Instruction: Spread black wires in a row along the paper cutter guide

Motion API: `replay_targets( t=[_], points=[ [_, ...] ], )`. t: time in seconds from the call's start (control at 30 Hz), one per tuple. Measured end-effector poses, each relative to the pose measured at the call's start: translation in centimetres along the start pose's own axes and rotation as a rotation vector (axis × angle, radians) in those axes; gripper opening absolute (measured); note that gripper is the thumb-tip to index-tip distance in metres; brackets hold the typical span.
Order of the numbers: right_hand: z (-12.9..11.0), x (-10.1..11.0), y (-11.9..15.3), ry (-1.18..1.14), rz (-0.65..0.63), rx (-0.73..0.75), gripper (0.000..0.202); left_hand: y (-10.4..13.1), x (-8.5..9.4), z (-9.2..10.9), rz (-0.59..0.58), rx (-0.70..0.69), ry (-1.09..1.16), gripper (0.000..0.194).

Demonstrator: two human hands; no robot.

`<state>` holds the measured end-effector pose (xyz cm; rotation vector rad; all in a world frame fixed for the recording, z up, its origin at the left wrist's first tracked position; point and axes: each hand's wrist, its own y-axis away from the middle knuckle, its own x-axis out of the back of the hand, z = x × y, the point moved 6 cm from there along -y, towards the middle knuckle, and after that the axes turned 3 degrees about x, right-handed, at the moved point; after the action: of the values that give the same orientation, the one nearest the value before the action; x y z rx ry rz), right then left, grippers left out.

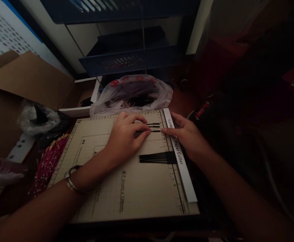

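A cream-coloured paper cutter board (142, 191) with printed size lines lies in front of me, a white bar (184, 179) along its right side. My left hand (127, 132) rests on the board's upper part, thumb and fingertips closed on thin black strips (156, 126) that point towards the bar. My right hand (188, 136) is at the bar, its thumb stretched across it near the strip ends and its fingers apart on the far side. Nearer me, a fanned bundle of black strips (153, 158) lies flat, its right end against the bar.
Behind the board stands a clear plastic bag (132, 85) with dark pieces inside, below a blue rack (137, 60). Left are a cardboard box (33, 74), a black plastic bag (53, 124) and a pile of magenta strands with gold tips (51, 159). The right side is very dark.
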<state>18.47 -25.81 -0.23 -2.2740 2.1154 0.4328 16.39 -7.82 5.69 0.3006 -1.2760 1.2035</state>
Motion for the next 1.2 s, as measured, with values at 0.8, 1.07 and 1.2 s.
replay_targets(
  t=[0.8,1.07,1.2],
  points=[
    [-0.22,-0.33,0.68,-0.001,0.062,-0.074,0.078,-0.10,-0.19,0.15,-0.017,0.029,0.012,0.013],
    [-0.05,-0.30,0.53,0.018,0.059,-0.060,0.081,-0.30,-0.41,0.34,0.004,0.015,-0.004,0.012],
    [-0.02,-0.21,0.49,0.021,0.056,-0.049,0.084,-0.40,-0.58,0.43,-0.003,0.021,0.003,0.011]
  ],
)
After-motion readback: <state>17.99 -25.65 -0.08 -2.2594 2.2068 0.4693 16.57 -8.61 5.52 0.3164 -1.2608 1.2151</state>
